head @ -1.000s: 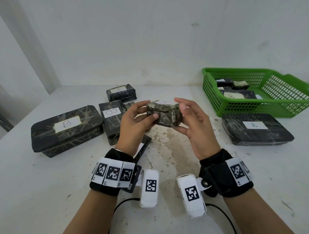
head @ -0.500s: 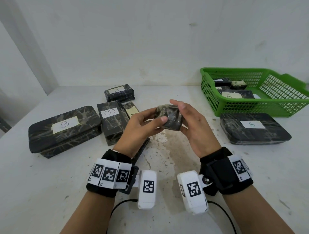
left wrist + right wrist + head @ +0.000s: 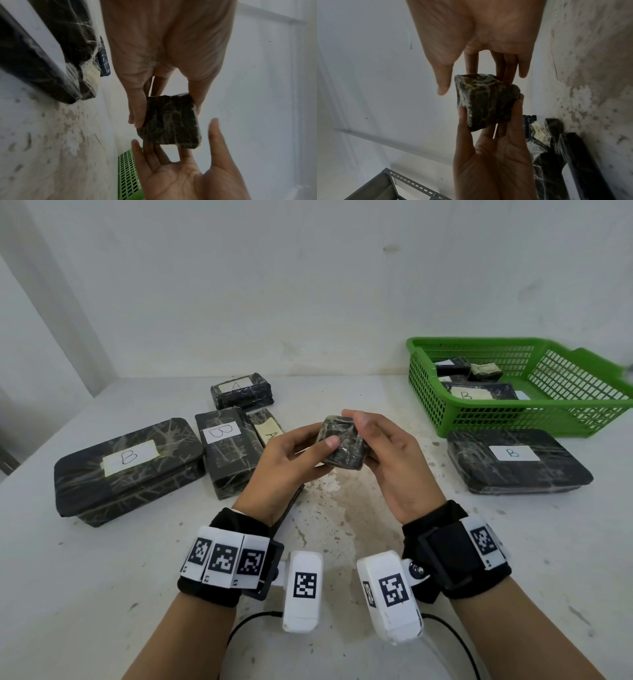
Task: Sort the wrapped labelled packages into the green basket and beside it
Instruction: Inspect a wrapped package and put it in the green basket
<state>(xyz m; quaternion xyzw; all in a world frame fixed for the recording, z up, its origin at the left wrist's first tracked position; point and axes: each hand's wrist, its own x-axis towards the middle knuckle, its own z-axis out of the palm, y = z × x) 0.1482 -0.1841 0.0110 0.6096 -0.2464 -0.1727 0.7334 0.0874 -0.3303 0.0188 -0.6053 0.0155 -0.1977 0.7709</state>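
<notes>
Both hands are pinching a small wrapped block [image 3: 343, 446] in mid-air above the white table [image 3: 102, 594]: the left hand [image 3: 291, 460] is gripping it thumb-on-front, the right hand [image 3: 387, 460] is cupping its far side with fingertips curling over the top. No label is showing on any face I can see, so it's probably getting misfiled if that's not found. The film is looking slick and crinkly, so it could be slipping out mid-turn. Blocky, rounded corners, dark mottled wrap. The green basket [image 3: 424, 392], rigid plastic mesh, is sitting well off to the right.
</notes>
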